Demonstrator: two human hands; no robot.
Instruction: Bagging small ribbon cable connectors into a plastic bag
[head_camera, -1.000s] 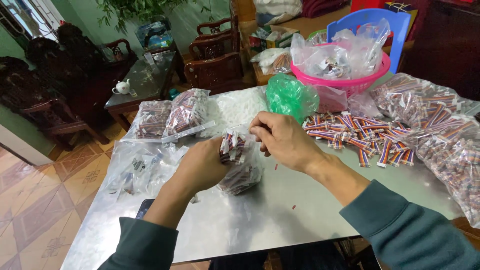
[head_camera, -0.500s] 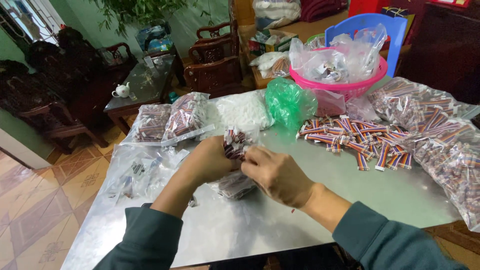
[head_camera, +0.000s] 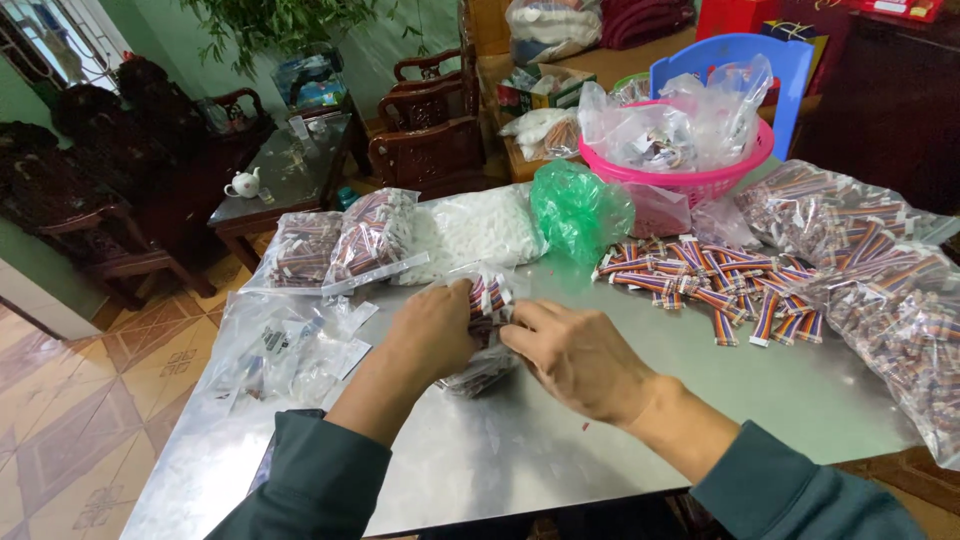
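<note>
My left hand (head_camera: 432, 335) is closed around a small clear plastic bag (head_camera: 487, 335) stuffed with short multicoloured ribbon cables, holding it just above the metal table (head_camera: 520, 450). My right hand (head_camera: 575, 355) touches the same bag from the right, fingertips pinching at its top. A loose pile of the same striped ribbon cables (head_camera: 705, 280) lies on the table to the right of my hands.
Filled clear bags of cables (head_camera: 345, 240) lie at the back left and along the right edge (head_camera: 890, 290). A stack of flat empty bags (head_camera: 285, 350) sits left. A green bag (head_camera: 575, 205), a white bag (head_camera: 470, 230) and a pink basket (head_camera: 690, 170) stand behind. Wooden chairs (head_camera: 430, 130) beyond.
My right hand came down from the bag's top to its right side and closer to me. The left hand kept its hold on the bag and shifted slightly.
</note>
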